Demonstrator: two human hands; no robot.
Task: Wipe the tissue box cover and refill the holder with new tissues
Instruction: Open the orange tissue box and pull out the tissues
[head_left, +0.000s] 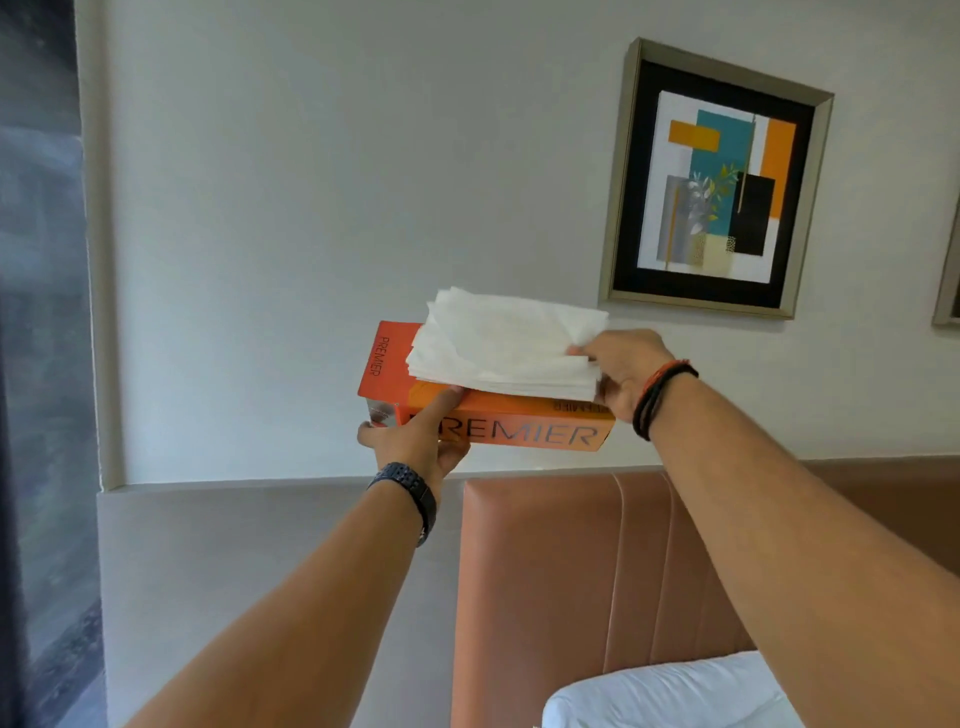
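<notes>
An orange cardboard tissue box (524, 426) printed PREMIER is held up in front of the wall, its end flap (387, 358) standing open at the left. My left hand (415, 436) grips the box from below at its left end. A thick stack of white tissues (504, 345) lies above the box top. My right hand (623, 374) pinches the right end of that stack. The tissue holder and its cover are out of view.
A framed abstract picture (717, 182) hangs on the white wall at the upper right. Below are a brown padded headboard (571, 571) and a white pillow (670, 696). A dark window (36, 364) runs down the left edge.
</notes>
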